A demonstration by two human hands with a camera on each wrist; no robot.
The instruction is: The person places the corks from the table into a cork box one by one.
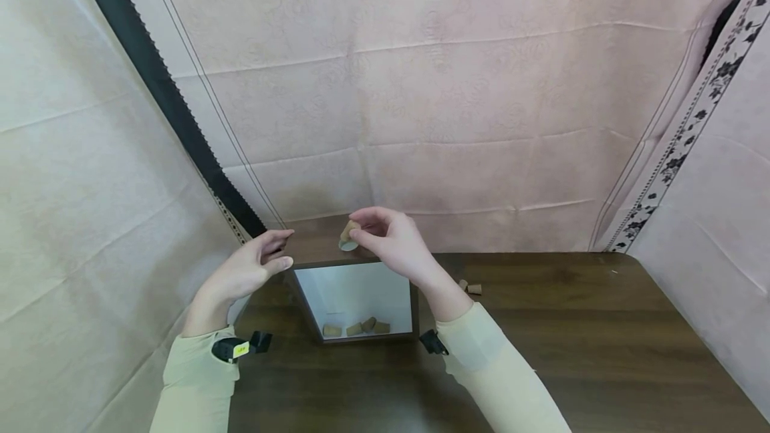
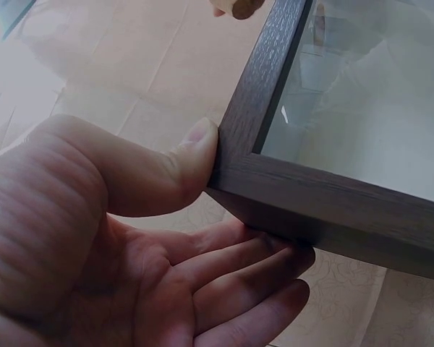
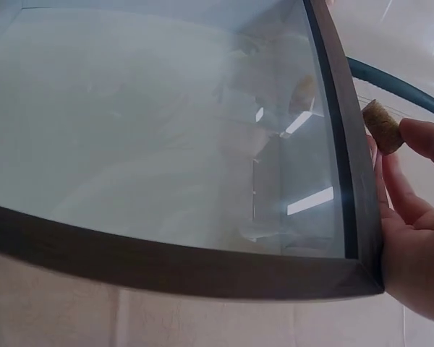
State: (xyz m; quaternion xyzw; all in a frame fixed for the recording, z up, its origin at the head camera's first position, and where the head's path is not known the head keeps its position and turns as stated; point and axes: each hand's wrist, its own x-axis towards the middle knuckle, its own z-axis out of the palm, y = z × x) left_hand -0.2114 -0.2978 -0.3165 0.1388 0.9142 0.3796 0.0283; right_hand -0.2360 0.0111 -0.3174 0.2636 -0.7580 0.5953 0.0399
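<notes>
A dark wood-framed shadow box (image 1: pixel 321 339) with a glass front stands on the table. Several corks (image 1: pixel 381 328) lie along its bottom behind the glass. My right hand (image 1: pixel 394 239) pinches a cork (image 1: pixel 349 229) between thumb and fingertips, just over a pale round opening (image 1: pixel 347 245) in the box's top. The right wrist view shows this cork (image 3: pixel 383 127) tilted beside the frame. At the box's upper left corner, my left hand (image 1: pixel 243 269) holds on, its thumb against the frame edge and its fingers (image 2: pixel 253 289) along the side.
Loose corks (image 1: pixel 474 289) lie on the brown wooden table (image 1: pixel 559 333), right of the box and partly behind my right forearm. Pale cloth (image 1: pixel 469 105) hangs behind and on both sides. Each wrist wears a black strap (image 1: pixel 225 350).
</notes>
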